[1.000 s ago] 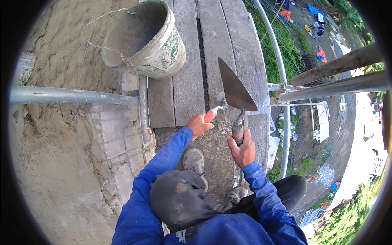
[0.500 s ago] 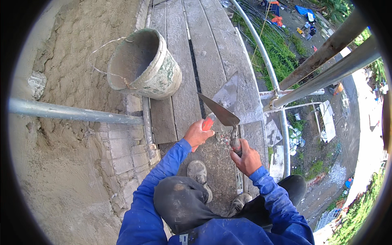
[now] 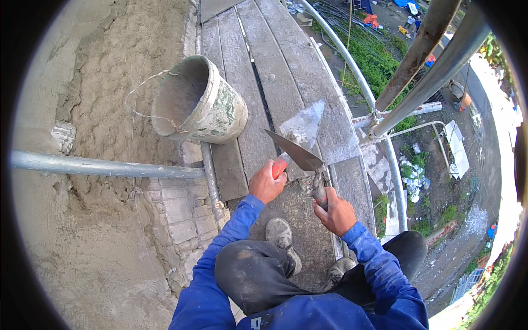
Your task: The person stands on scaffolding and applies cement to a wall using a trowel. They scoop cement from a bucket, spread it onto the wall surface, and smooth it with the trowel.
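My left hand (image 3: 268, 181) is closed around the red handle of a trowel (image 3: 304, 125) whose pale triangular blade points away from me over the planks. My right hand (image 3: 336, 210) grips a second trowel (image 3: 297, 153) by its worn, mortar-stained handle. This trowel's dark blade points up and left, crossing in front of the lower part of the other blade; I cannot tell whether the two touch. Beyond my left hand, a mortar-crusted white and green bucket (image 3: 225, 116) lies tipped, its mouth facing left and its wire handle hanging out.
Wooden planks (image 3: 278, 71) form the walkway, with a gap between boards. A wall with rough wet mortar (image 3: 118, 71) and bare blocks (image 3: 179, 217) runs along the left. A horizontal pipe (image 3: 104, 165) crosses there. Scaffold tubes (image 3: 423, 60) stand at right, above ground far below.
The view has shifted slightly, so the bucket and planks sit lower and further right. The red-handled trowel's blade now looks brighter. Both hands keep their trowels.
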`<state>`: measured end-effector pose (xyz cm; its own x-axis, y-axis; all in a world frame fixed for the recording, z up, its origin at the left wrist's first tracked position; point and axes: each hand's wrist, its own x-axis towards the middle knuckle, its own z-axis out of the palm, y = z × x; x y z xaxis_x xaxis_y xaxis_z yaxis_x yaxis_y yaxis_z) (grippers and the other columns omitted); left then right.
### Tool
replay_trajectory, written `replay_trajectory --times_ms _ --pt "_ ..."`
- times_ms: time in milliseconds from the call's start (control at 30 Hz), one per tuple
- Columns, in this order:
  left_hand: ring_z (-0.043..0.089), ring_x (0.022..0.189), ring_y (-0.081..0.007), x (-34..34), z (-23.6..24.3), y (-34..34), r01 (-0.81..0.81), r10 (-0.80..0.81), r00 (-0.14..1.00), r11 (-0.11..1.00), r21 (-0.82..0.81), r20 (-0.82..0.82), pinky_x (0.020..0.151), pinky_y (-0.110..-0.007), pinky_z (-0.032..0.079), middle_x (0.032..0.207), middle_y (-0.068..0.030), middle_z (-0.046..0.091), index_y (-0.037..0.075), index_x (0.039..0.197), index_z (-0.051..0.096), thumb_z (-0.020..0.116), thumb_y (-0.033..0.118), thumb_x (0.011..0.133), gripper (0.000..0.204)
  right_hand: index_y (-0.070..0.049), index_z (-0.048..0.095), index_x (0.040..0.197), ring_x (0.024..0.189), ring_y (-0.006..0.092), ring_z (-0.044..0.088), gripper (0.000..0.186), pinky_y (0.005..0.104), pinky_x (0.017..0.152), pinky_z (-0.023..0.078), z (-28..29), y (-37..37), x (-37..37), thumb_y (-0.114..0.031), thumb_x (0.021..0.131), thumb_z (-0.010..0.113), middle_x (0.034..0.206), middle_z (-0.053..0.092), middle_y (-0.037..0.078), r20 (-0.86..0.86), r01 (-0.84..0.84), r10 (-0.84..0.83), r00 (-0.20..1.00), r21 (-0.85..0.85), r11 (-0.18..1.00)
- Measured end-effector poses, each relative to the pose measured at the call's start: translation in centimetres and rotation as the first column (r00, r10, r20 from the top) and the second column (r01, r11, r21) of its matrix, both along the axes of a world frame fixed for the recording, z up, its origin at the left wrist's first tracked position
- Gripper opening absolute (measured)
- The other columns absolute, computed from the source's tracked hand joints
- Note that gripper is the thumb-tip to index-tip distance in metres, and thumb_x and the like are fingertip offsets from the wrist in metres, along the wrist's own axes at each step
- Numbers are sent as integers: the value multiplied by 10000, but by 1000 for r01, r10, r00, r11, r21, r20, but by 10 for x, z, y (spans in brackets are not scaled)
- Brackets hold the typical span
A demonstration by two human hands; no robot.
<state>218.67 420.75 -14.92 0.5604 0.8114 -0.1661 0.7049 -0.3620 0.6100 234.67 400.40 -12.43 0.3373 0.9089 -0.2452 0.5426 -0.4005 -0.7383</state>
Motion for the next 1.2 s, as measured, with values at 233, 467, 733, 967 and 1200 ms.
replay_trajectory --times_ms 233,467,733,967,1200 --pt "649 906 -486 -9 3 -6 -38 46 996 994 98 -80 764 -560 501 969 -282 673 35 1100 527 722 280 808 428 -63 480 1271 815 430 693 496 503 698 550 17 -2 -10 -303 892 693 926 698 232 -11 27 -26 1000 59 998" --pt "660 870 -494 -4 5 -7 -26 39 990 995 95 -139 768 -583 502 941 -281 691 26 1138 552 676 323 835 443 -58 496 1218 808 438 685 453 499 679 546 25 -5 -10 -311 895 688 912 694 226 -4 81 -82 997 215 973" --pt "667 842 -483 -8 0 -10 -12 40 985 986 164 -167 751 -583 503 901 -266 692 34 1116 532 687 313 834 426 -66 485 1259 816 414 694 498 500 684 553 19 -4 -9 -320 885 693 971 695 218 55 38 -47 997 161 986" --pt "670 837 -479 -15 1 -10 21 5 981 991 134 -193 730 -574 510 887 -272 688 39 1154 489 735 277 833 470 -71 490 1280 825 410 696 507 493 680 557 27 -4 -11 -313 883 691 990 696 210 48 42 -51 998 182 982" --pt "670 851 -473 -20 2 -12 30 6 976 986 162 -219 756 -586 501 893 -262 687 25 1134 514 708 278 842 433 -68 482 1278 828 405 694 499 490 665 554 28 -2 -13 -306 888 684 981 695 212 61 9 -15 998 99 995"
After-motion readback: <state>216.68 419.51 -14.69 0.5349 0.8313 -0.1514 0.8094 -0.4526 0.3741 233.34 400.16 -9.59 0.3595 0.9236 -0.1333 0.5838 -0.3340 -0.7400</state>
